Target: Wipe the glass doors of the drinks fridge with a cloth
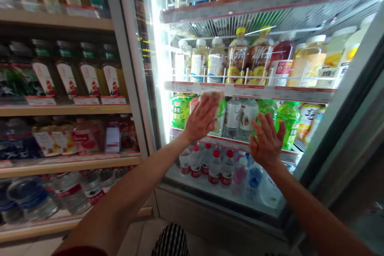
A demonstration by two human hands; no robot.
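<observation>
Reaching up in front of a lit drinks fridge, my left hand (199, 120) presses a crumpled pale cloth (213, 95) beneath its fingers. The cloth shows past the fingertips, level with the price rail (249, 90) of the middle shelf; it looks flat against the glass front. To its right, my right hand (266, 142) is raised, empty, with its fingers apart. Whether that palm touches the glass I cannot tell. Behind the hands stand green bottles (289, 122) and clear bottles with white labels (248, 118).
Left of the fridge, a wooden shelf rack (69, 110) holds rows of bottles. Red-capped water bottles (214, 168) stand low in the fridge. A dark door frame (336, 104) slants along the right. A black-and-white checked garment (171, 241) shows at the bottom, above the tiled floor (132, 236).
</observation>
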